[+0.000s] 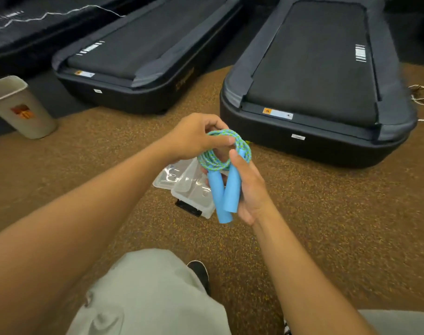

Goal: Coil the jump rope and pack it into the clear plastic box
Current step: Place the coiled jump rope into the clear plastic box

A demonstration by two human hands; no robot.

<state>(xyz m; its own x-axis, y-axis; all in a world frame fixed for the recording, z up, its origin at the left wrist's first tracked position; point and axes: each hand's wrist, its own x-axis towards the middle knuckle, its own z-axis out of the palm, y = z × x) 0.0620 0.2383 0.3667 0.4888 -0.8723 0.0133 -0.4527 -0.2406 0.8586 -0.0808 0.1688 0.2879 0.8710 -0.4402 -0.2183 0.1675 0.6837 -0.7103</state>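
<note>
Near the centre of the frame, both hands hold the jump rope [224,151] above the floor. The right hand [249,189] is closed around the two blue handles [224,194], which lie side by side and point down toward the lower centre. Gripping both handles together probably serves as an anchor, so the cord ends cannot slip while the loops are formed. The left hand [196,137] pinches the top of the braided blue-green coil between thumb and fingers. This pinch appears to keep the loops stacked and prevent them springing open.

Position of the rope relative to the hands:
- The coil sits just above the right hand and directly under the left fingertips, touching both
- The handles hang below the coil, inside the right palm
- No loose cord trails toward the floor in this view, so coiling looks close to complete

The clear plastic box [194,192] rests open on the speckled brown floor [109,177], directly behind and below the handles, partly hidden by them. Its lid [171,176] lies beside it on the left. The rope is not yet in the box. Two black treadmills [314,81] fill the upper frame, and a beige bin [20,107] stands at the left edge
</note>
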